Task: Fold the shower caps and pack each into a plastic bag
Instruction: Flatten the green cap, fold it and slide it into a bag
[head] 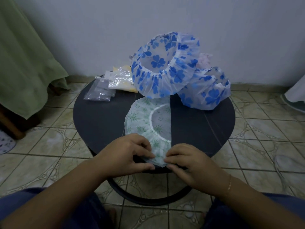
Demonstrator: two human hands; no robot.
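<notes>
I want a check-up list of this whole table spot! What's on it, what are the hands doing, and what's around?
Surface: round dark table on a tiled floor.
Job's things: green-print cap lies flat, folded in half; two blue-flower caps, one leaning on the other; clear plastic bags at the far left.
Clutter: yellow packet under the bags; something pink behind the blue caps.
Grips: left hand and right hand both pinch the green cap's near edge.
Cables: nothing seen.
Surroundings: green cloth on the left, plain wall behind.
</notes>
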